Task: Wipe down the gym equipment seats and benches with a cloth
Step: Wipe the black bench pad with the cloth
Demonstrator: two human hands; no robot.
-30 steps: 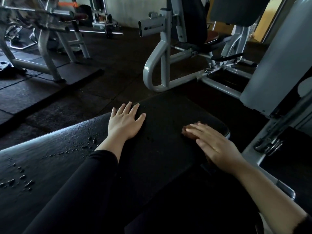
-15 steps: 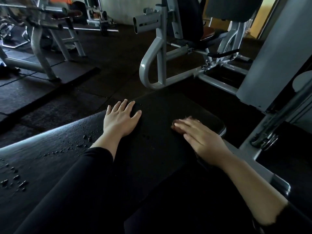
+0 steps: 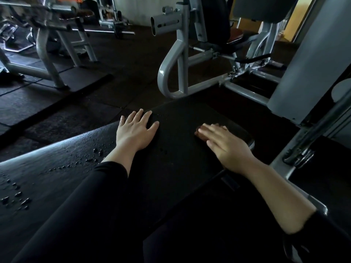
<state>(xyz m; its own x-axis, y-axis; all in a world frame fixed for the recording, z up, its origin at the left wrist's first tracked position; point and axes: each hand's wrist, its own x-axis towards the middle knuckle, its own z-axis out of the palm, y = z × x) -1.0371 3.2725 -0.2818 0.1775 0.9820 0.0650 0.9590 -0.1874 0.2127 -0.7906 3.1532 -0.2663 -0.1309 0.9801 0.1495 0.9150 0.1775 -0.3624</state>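
Bench [image 3: 180, 158]: left hand [image 3: 135, 132], fingers spread, rests flat at 11 o'clock; right hand [image 3: 226, 143], fingers together, presses cloth [image 3: 199, 135] at 1 o'clock.

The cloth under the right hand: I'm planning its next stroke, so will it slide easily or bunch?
The cloth probably slides readily: the bench pad looks smooth and bears water droplets. It seems soft, so it may bunch under the flat right hand.
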